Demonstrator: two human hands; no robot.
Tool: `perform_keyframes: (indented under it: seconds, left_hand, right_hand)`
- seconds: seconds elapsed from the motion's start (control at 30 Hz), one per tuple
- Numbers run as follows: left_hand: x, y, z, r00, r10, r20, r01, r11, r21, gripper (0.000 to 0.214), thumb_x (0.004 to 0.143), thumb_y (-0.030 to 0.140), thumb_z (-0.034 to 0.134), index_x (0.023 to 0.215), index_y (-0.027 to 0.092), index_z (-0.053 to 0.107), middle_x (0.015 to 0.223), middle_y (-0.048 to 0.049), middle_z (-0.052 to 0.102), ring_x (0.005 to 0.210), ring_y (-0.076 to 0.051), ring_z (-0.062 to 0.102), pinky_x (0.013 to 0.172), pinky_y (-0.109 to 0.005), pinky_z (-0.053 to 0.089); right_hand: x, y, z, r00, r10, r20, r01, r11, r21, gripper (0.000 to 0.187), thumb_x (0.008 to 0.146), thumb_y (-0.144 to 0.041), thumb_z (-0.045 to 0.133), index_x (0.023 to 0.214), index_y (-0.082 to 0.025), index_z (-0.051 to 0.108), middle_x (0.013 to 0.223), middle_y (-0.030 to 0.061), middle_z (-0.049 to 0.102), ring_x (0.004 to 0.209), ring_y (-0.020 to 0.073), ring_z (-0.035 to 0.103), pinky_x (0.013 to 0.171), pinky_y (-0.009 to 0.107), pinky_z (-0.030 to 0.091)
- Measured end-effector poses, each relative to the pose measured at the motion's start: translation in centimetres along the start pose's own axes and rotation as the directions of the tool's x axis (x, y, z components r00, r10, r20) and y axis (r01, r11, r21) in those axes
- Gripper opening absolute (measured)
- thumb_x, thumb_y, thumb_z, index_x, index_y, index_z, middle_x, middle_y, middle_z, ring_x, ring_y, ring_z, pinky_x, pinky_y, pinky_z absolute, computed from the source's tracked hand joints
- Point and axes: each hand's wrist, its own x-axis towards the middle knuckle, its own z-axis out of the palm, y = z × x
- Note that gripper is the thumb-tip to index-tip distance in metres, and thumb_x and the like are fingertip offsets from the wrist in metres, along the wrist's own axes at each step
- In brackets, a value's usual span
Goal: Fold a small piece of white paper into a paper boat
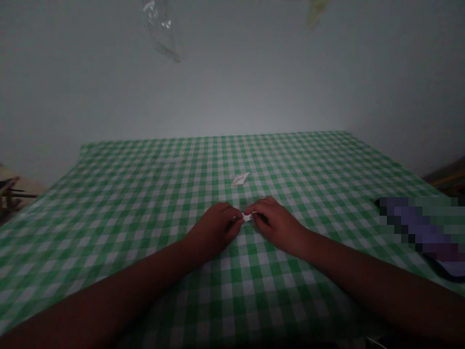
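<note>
Between my two hands is a small piece of white folded paper [247, 217], low over the checked cloth. My left hand [218, 224] pinches its left end between thumb and fingers. On the other end, the fingers of my right hand [275, 220] are closed in a pinch. Most of the paper is hidden by my fingertips, so its full shape does not show. Just beyond my hands lies another white folded paper [240, 179], pointed at its ends like a little boat.
A green and white checked tablecloth [203, 300] covers the table. At the right edge lies a dark flat device [417, 228], partly blurred out. A faint pale strip [171, 160] rests at the back left. Behind the table stands a pale wall [232, 87] with clear plastic [162, 29] on it.
</note>
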Motion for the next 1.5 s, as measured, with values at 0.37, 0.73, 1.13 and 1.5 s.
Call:
perform_keyframes:
  seconds: [0.37,0.73,1.13,1.5]
  left_hand:
    - [-0.5,1.1,-1.5,0.991,0.066,0.114,-0.105,0.914,0.393,0.022,0.093,0.024,0.052,0.109,0.021,0.068,0.113,-0.0098,0.059,0.104,-0.027,0.052,0.087,-0.046,0.043]
    - [-1.7,3.0,-1.8,0.961,0.039,0.272,-0.174,0.854,0.490,0.033,0.092,0.022,0.049,0.123,0.013,0.056,0.120,-0.0100,0.062,0.112,-0.026,0.055,0.095,-0.047,0.042]
    - [-2.4,3.5,-2.9,0.965,-0.040,0.259,-0.110,0.835,0.539,0.035,0.094,0.028,0.049,0.126,0.017,0.058,0.130,-0.0055,0.062,0.119,-0.028,0.054,0.097,-0.052,0.040]
    - [-2.2,2.9,-3.2,0.953,-0.039,0.299,-0.104,0.888,0.448,0.040,0.092,0.023,0.048,0.131,0.019,0.052,0.130,-0.0084,0.060,0.118,-0.028,0.053,0.100,-0.056,0.035]
  right_hand:
    - [-0.7,-1.6,-0.6,0.990,-0.005,0.138,0.068,0.889,-0.453,0.032,0.092,-0.018,0.051,0.119,-0.019,0.067,0.129,0.0138,0.057,0.120,0.0324,0.043,0.093,0.049,0.043]
    - [-1.9,-4.0,-0.9,0.960,0.038,0.276,0.136,0.801,-0.583,0.041,0.098,-0.021,0.041,0.137,-0.019,0.053,0.137,0.0072,0.059,0.124,0.0343,0.046,0.092,0.054,0.042]
    - [-1.7,-3.5,-2.4,0.970,0.131,0.204,0.039,0.748,-0.662,0.030,0.096,-0.029,0.049,0.119,-0.031,0.067,0.136,0.0062,0.059,0.130,0.0417,0.040,0.093,0.063,0.037]
    - [-0.6,-1.5,-3.2,0.979,0.165,0.121,-0.035,0.718,-0.695,0.027,0.093,-0.029,0.049,0.106,-0.024,0.072,0.137,0.0075,0.058,0.120,0.0394,0.047,0.085,0.058,0.041]
